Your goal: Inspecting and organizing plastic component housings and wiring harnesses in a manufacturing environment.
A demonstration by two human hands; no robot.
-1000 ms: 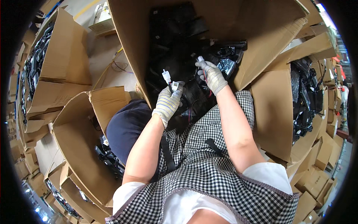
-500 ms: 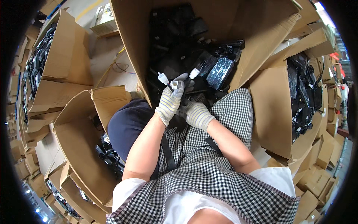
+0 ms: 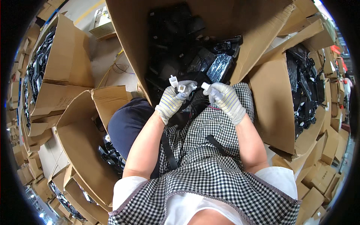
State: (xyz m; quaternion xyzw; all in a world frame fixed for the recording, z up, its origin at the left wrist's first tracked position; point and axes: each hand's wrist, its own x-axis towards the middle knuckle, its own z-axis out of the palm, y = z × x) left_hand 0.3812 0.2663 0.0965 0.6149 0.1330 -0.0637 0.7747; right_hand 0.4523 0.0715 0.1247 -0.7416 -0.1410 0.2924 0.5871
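Observation:
My left hand (image 3: 171,102), in a striped knit glove, is closed round cables with white plug connectors. One white connector (image 3: 173,81) sticks up past the fingers, and a second, square-ended connector (image 3: 181,89) sits beside it. My right hand (image 3: 228,100), gloved alike, pinches another white plug connector (image 3: 205,86) a short way to the right, its tip pointing at the left hand. Thin red and dark wires (image 3: 210,107) run below, between the hands. Both hands are above my lap, at the near edge of a large cardboard box (image 3: 129,50) with black devices (image 3: 174,48) inside.
A plastic-wrapped black pack (image 3: 219,68) lies in the large box. Open cartons with black cabled items stand at right (image 3: 272,108), far left (image 3: 67,56) and lower left (image 3: 80,131). A yellow cable (image 3: 110,69) lies on the floor. More cartons (image 3: 318,178) are stacked at right.
My right hand has moved right and up, away from the left hand, and now pinches a white connector. The left hand has shifted little; its connectors now sit slightly farther right.

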